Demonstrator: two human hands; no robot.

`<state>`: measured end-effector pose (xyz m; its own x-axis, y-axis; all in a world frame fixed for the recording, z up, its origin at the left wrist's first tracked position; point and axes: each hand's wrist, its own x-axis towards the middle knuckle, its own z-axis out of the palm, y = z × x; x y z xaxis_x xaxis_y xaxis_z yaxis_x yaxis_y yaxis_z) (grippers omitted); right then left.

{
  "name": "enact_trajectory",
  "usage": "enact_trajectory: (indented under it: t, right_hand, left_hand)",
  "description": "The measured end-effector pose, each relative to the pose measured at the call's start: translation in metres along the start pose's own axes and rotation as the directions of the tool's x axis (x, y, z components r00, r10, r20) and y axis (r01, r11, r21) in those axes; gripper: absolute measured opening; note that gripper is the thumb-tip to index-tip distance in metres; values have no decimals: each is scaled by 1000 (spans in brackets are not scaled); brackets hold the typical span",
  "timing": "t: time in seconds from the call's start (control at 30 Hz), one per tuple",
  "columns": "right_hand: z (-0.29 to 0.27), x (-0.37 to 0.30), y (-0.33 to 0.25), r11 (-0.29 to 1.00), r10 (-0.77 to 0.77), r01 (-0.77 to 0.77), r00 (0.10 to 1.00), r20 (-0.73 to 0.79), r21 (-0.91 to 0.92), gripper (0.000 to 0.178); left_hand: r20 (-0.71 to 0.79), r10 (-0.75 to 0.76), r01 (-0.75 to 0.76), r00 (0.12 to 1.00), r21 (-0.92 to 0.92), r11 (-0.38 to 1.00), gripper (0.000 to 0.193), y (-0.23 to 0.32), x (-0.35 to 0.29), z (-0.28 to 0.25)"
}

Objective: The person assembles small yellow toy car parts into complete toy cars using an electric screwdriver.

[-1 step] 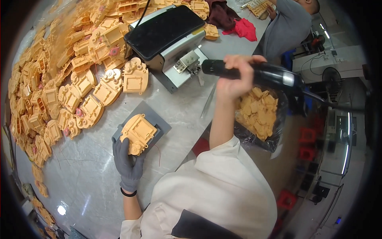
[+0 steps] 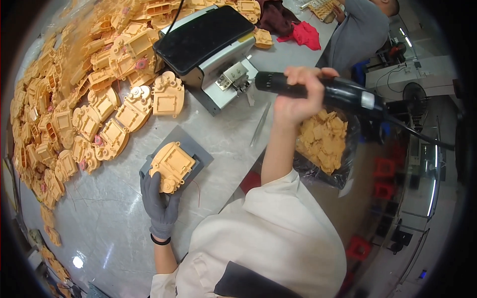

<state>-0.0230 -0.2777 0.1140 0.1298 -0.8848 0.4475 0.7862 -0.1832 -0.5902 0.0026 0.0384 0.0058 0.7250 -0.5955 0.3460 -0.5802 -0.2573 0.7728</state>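
Grips in the bare right hand [image 2: 300, 98], at two o'clock in the view, a black cylindrical corded tool [image 2: 343, 93], with fingers wrapped round its barrel. Holds in the grey-gloved left hand [image 2: 161, 204], from seven o'clock, the edge of a yellow plastic housing [image 2: 174, 163] with a rectangular recess, lying on a dark grey flat plate [image 2: 202, 159] near nine o'clock. Has on the grey marbled table [image 2: 231, 161] a heap of similar yellow housings [image 2: 62, 120] at ten o'clock and a silver metal stand with a flat black top [image 2: 206, 39] towards twelve.
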Motion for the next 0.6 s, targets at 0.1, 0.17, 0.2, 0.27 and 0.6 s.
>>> enact_trajectory:
  t: [0.1, 0.17, 0.2, 0.27, 0.6]
  right_hand:
    - [5, 6, -8, 998, -47, 48, 999, 25, -32, 37]
    - [-3, 3, -4, 998, -51, 52, 998, 45, -31, 37]
    - [-6, 1, -2, 995, -27, 31, 999, 44, -91, 35]
    - [-6, -1, 0, 989, -1, 7, 999, 41, -149, 34]
    - [12, 2, 17, 978, 115, -82, 979, 166, -193, 29]
  left_hand:
    - [-25, 17, -18, 1000, -12, 1000, 60, -1, 1, 3]
    - [-19, 17, -17, 1000, -17, 1000, 60, -3, 0, 4]
    - [-14, 9, -10, 1000, -26, 1000, 60, -3, -2, 4]
    - [-10, 10, -10, 1000, -26, 1000, 60, -1, 0, 3]
    - [-12, 22, -23, 1000, -16, 1000, 61, -1, 2, 2]
